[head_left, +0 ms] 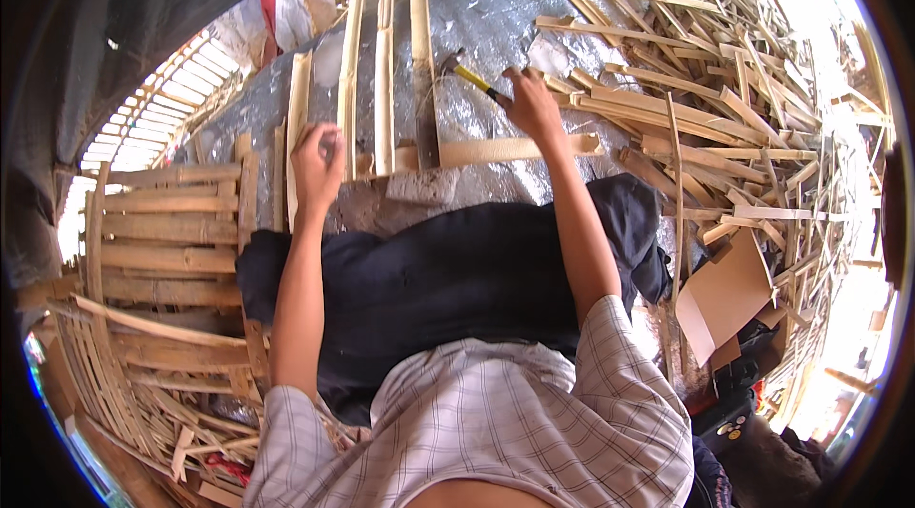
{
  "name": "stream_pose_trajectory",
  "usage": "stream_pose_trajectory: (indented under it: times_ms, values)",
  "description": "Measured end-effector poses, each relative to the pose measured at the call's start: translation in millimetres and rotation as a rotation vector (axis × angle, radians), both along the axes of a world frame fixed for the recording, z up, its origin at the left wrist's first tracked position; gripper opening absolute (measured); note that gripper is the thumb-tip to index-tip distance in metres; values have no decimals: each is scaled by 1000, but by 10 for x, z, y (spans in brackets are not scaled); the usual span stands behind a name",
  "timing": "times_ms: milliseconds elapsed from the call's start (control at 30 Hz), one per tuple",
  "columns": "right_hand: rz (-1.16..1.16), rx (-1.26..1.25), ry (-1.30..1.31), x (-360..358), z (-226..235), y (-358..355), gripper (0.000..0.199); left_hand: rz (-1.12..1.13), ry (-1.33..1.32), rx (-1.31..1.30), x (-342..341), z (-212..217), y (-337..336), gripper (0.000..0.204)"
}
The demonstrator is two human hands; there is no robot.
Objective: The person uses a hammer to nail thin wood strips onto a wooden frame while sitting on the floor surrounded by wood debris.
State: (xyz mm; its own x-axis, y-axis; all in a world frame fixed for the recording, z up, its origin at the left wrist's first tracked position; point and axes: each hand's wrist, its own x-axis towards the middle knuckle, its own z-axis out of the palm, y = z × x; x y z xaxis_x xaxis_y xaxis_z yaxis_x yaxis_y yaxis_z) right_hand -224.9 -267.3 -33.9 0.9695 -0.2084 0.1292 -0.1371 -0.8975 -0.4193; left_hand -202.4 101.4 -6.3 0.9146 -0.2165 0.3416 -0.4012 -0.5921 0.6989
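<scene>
My right hand grips a claw hammer by its yellow and black handle. The hammer's dark head points up and left, beside a split bamboo slat. My left hand is over the leftmost upright slat, its fingers curled together in a pinch; what they hold, if anything, is too small to make out. Several slats lie side by side, running away from me, with their near ends at a bamboo crosspiece. A pale flat block lies near the crosspiece.
Grey plastic sheeting lies under the slats. A large heap of split bamboo spreads over the right side. To the left stands a slatted bamboo frame. An open cardboard box is at the lower right.
</scene>
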Motion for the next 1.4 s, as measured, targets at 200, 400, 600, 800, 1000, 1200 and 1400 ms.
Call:
stream_pose_trajectory:
  times_ms: [200,400,600,800,1000,1200,1400]
  values:
    - [-49,-32,249,36,-156,93,39,204,167,-139,141,-246,218,15]
    - [-62,88,212,-12,-62,224,21,205,281,-169,219,-394,268,16]
    - [-109,494,98,-27,35,200,21,195,459,-160,249,-414,292,28]
    - [-47,840,46,-141,115,315,26,69,492,-11,222,-554,267,35]
    - [33,1467,83,-232,292,356,24,-14,571,-113,231,-594,306,26]
    - [345,2328,132,-256,314,262,11,20,628,-224,218,-520,209,23]
    - [380,2337,169,-289,436,356,6,104,648,-215,183,-381,168,13]
